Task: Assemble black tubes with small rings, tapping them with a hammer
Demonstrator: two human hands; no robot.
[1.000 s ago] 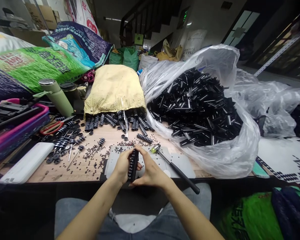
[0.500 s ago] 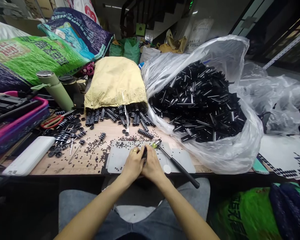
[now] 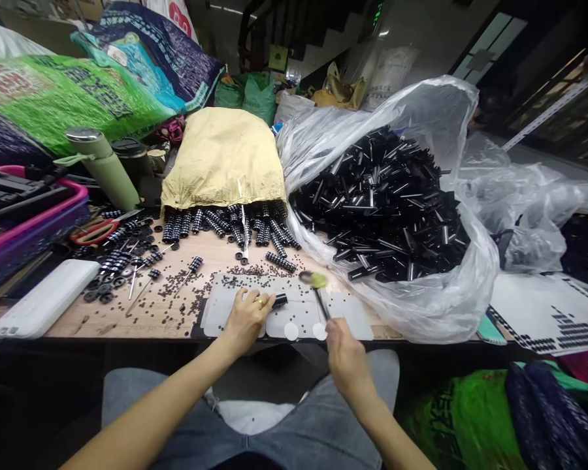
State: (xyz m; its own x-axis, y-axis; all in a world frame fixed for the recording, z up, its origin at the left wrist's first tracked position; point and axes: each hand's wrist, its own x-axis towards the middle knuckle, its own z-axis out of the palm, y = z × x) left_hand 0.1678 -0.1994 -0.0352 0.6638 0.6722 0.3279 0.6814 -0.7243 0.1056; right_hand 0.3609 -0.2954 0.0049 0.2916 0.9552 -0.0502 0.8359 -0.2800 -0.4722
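Observation:
My left hand [image 3: 245,320] is closed around a short black tube [image 3: 279,300], whose end sticks out to the right just over the pale mat [image 3: 304,316]. My right hand [image 3: 345,352] grips the dark handle of a small mallet [image 3: 318,287] at the mat's right side. The mallet's yellow-green head is raised and smeared by motion. Tiny black rings [image 3: 176,284] lie scattered over the mat and the wood to its left. Just behind the mat rests a ribbed black roller [image 3: 281,262].
A yellow sack [image 3: 225,150] spills ribbed rollers at the back. To the right, a clear plastic bag [image 3: 475,287] bulges with black tubes. A white box [image 3: 44,297], red scissors [image 3: 95,232], a green flask [image 3: 105,170] and a pink-rimmed basket [image 3: 73,209] stand at left.
My hands have parted. The right has taken up the mallet from the mat and lifted its head; the left keeps the black tube, moving a little left.

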